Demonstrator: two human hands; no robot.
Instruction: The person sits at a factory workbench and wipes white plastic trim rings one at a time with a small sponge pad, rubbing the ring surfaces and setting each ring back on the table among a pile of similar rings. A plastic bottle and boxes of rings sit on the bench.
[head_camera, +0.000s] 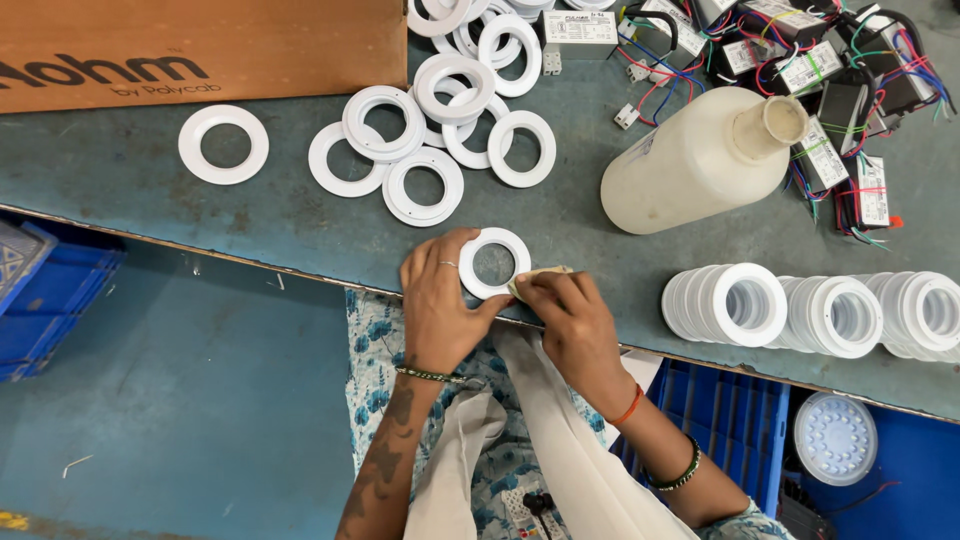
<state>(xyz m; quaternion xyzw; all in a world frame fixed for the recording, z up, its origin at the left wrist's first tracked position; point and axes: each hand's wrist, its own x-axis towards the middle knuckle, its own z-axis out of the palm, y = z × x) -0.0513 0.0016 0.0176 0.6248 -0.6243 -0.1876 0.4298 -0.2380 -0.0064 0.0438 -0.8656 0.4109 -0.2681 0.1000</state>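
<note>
Head view, left hand (440, 305) partly hiding white ring (494, 262); right hand (572, 325) covering cloth (535, 277)

Brown cardboard box (200, 45) with dark print at top left, white-labelled driver units (820, 80) — top right — amid coloured wires

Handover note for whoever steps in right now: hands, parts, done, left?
Left hand holds a white ring at the table edge. Right hand presses a small beige pad against the ring's rim.
Parts: loose rings lie scattered behind the hands; rows of stacked rings lie on their sides to the right. An open white bottle lies on its side by a heap of wired driver boxes. A cardboard box sits far left.
Done: cannot tell which rings are finished.
Left: the ring in hand, likely the loose pile too.
</note>
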